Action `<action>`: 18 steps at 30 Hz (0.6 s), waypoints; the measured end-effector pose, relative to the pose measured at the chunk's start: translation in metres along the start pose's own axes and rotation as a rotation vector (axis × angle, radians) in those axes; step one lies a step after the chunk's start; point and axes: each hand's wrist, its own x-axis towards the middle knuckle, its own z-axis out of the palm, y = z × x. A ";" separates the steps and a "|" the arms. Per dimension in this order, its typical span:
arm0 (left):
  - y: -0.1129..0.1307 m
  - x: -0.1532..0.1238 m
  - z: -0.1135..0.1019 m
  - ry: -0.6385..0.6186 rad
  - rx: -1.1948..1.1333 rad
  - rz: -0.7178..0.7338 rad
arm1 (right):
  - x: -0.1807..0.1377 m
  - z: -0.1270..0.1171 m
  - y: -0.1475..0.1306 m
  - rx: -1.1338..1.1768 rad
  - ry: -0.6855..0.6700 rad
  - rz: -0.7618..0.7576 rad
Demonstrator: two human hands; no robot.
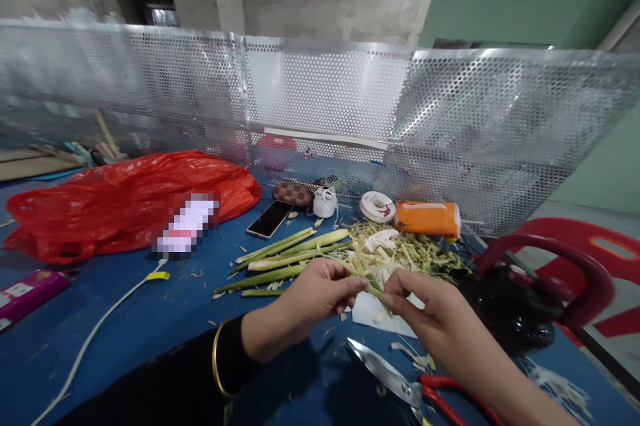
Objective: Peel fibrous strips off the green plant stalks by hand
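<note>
Between my two hands is a short piece of green plant stalk (374, 285). My left hand (323, 293) pinches one end of it between thumb and fingers. The other end is pinched by my right hand (417, 299), close to the left fingertips. Behind my left hand several long green stalks (290, 256) lie on the blue table (165, 319). A heap of green plant scraps (420, 256) sits beyond my right hand, with a white sheet of paper (380, 316) under part of the work. Red-handled scissors (395, 376) rest below my hands, their blades pointing up and left.
Along the back are a phone (270, 219), a checkered case (293, 194), white string (325, 202), a ribbon spool (377, 207) and an orange packet (427, 218). A red plastic bag (130, 193) covers the left. A dark kettle (515, 309) stands right. Perforated metal panels (325, 89) border the table.
</note>
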 end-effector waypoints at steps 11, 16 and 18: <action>-0.006 0.008 -0.007 0.055 0.018 0.012 | 0.002 -0.003 -0.001 -0.022 -0.019 0.028; -0.006 0.009 -0.013 0.011 -0.071 0.014 | 0.006 0.001 0.005 0.071 -0.043 0.081; -0.004 0.009 -0.016 -0.031 -0.134 -0.002 | 0.008 0.003 0.009 0.110 -0.061 0.112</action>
